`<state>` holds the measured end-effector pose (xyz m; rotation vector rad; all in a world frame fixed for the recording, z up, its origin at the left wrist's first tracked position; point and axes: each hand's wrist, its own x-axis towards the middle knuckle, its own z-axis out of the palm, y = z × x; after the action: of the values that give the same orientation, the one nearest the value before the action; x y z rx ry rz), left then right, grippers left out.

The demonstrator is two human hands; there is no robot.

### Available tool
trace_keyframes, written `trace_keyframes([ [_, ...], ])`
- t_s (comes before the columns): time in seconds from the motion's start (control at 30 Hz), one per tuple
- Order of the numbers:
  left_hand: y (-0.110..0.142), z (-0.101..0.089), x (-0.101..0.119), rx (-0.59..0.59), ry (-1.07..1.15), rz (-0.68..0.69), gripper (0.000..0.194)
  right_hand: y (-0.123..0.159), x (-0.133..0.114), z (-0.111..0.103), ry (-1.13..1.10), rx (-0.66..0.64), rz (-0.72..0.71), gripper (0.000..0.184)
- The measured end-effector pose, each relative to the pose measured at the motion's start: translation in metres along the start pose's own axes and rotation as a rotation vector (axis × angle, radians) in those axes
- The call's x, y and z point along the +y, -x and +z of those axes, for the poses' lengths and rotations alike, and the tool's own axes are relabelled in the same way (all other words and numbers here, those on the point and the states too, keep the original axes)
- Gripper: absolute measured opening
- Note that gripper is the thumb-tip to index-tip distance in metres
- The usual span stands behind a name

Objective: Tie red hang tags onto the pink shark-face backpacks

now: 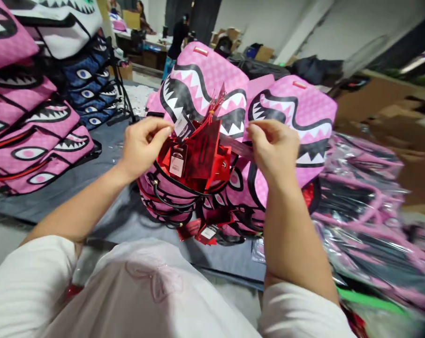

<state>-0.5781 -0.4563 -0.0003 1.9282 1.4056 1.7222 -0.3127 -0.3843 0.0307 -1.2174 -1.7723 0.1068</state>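
Observation:
My left hand (145, 143) is closed in a pinch at the edge of a black-and-white hang tag (183, 126). My right hand (276, 145) also pinches, at the end of a thin, blurred pinkish strip (238, 148) whose kind I cannot make out. Between the hands, a bunch of red tags (201, 157) with red strings sits at the open top of a pink bag (168, 199). Another tag with a white label (178, 160) hangs there. Behind stand a pink shark-mouth backpack (212, 80) and a second pink backpack (313, 110), partly covered by my right hand.
Stacked pink bags (36, 150) and blue bags (87, 94) stand on the left of the grey-covered table (110, 202). Plastic-wrapped pink bags (367, 202) are piled at right, near cardboard boxes (381, 108). A person (179, 42) stands in the background.

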Motion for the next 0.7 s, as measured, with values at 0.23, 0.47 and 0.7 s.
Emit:
trace_keyframes([
  [0.23, -0.102, -0.001, -0.053, -0.363, -0.016, 0.231, 0.018, -0.061, -0.055, 0.096, 0.44, -0.151, 0.25, 0.021],
  [0.47, -0.153, 0.053, -0.077, -0.51, 0.161, -0.042, 0.009, -0.06, -0.059, 0.107, 0.442, -0.111, 0.309, 0.01],
  [0.7, -0.171, 0.112, -0.075, -0.613, 0.281, -0.249, 0.019, -0.055, -0.061, 0.109, 0.467, -0.092, 0.28, 0.011],
])
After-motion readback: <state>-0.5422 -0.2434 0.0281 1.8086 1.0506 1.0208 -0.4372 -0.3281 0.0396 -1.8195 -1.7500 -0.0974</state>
